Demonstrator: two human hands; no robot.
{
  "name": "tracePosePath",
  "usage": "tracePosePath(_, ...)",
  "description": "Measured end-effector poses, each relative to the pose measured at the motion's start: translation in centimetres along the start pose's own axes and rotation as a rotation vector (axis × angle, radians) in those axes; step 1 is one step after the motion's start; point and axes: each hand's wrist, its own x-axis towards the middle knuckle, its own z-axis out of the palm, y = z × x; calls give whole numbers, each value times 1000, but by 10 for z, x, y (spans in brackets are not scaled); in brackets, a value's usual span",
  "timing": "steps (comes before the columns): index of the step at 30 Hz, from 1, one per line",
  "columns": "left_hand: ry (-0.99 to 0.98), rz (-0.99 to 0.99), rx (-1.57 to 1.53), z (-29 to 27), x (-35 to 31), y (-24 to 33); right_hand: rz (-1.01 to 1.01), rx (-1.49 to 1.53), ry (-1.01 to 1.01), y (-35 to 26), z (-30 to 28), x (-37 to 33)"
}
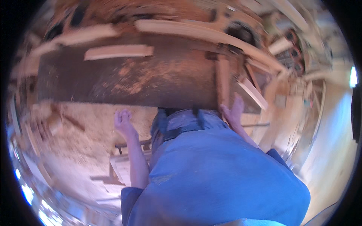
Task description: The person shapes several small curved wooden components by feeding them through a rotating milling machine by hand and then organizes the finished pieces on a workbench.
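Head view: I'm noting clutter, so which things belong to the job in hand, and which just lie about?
Likely the job's, by nearness:
right hand, open by the reddish wooden bar, contact unclear;
short pale wooden strip, to its right;
left hand, apart from the dark workbench.

Likely just lying about:
pale wooden board, workbench's far side;
wood shavings, nearer.

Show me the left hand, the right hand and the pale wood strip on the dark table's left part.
Left hand [123, 123], head view: its middle.
Right hand [234, 113], head view: its middle.
Pale wood strip [118, 52], head view: middle of its visible face.
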Motion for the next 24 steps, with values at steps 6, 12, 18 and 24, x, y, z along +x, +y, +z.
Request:
tracePosePath(6, -309, 207, 247, 65, -27, 49, 291, 313, -60, -26, 28, -12)
tracePosePath(12, -458, 271, 401, 92, -73, 57, 482, 1215, -135, 33, 40, -9)
tracePosePath(18, -545, 221, 513, 91, -107, 38, 558, 1502, -260, 65, 26, 2)
tracePosePath(24, -528, 170, 504, 73, -110, 21, 193, 564, 40, 68, 1, 20)
